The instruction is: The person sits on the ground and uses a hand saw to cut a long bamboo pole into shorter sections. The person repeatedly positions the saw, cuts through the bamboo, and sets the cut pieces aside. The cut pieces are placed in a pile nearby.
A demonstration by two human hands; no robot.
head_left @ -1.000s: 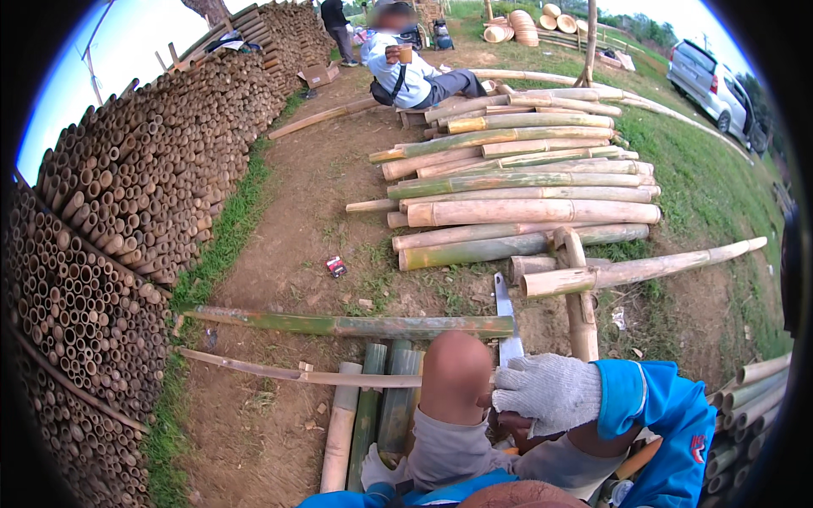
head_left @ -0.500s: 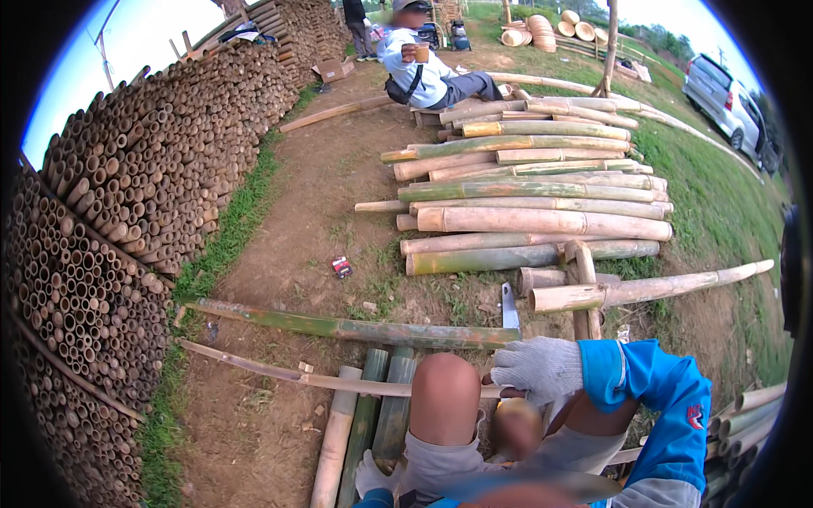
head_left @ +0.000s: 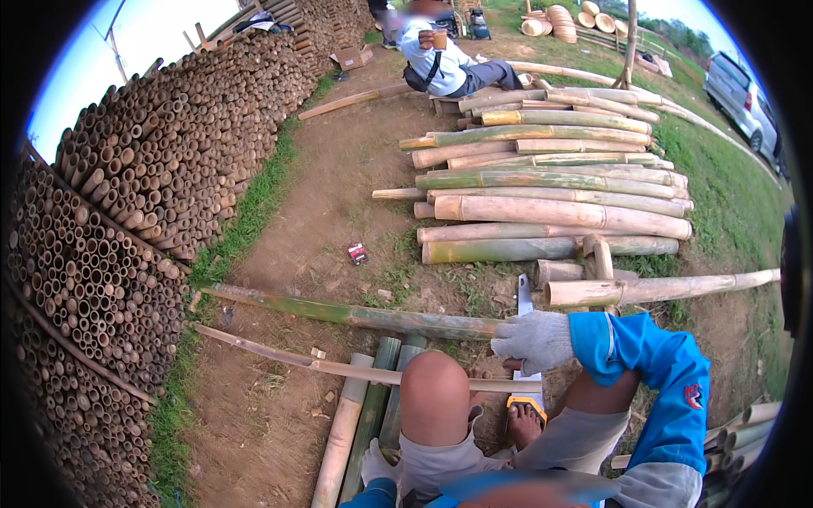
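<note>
right hand: our right hand, in a grey knit glove with a blue sleeve behind it, lies curled over the near end of the long green bamboo pole; how tightly it closes we cannot tell, since the glove hides the fingers.
left hand: our left hand, also gloved, shows only in part low by our bare knee; the knee and shorts cover most of it, so we cannot tell whether it grips anything.
blade: a flat pale blade stands out of the ground just behind the right hand; its lower part is hidden by the glove, and a yellow-edged piece shows below, beside our bare foot.
thin strip: a thin split strip runs across in front of the knee, its right end lost behind our leg.
short poles: green and tan poles lie on the bare dirt under our knee, their near ends cut off by the frame.
log pile: thick bamboo logs lie stacked beyond, well apart from us.
stacked culms: a wall of cut bamboo ends fills the left, bent by the lens.
other person: a seated person at the far end, holding something small we cannot make out.
car: a silver car on the grass, partly cut by the rim.
</note>
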